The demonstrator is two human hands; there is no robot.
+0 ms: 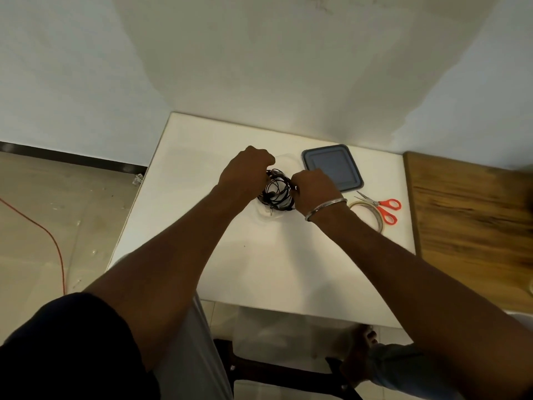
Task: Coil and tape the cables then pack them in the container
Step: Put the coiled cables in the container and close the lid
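Both hands were on the coiled black cables (pixel 276 192), centre of frame, over a clear container (pixel 266 213) on the white tabletop (pixel 202 174). The container was hard to make out; only its transparent rim showed below the coil and a curved edge above it. The cables looked to sit inside or just over it, couldn't tell which.

My left hand (pixel 245 174) was curled over the coil's upper-left side, fingers clenched on the strands. My right hand (pixel 313 190) gripped the coil's right side, fingers closed around the bundle there. A metal bangle (pixel 326 208) sat on my right wrist.

The grey lid (pixel 334 166) lay flat on the tabletop just right of my right hand, partly behind it. The orange-handled scissors (pixel 382 206) lay lower right of the lid, blades pointing toward the upper left. The tape roll (pixel 372 217) lay flat beside them, the scissors overlapping its upper edge, my right wrist covering its left part.

A wooden surface (pixel 467 220) butted against the tabletop's right edge. An orange cord (pixel 49 235) ran across the floor at left of frame.
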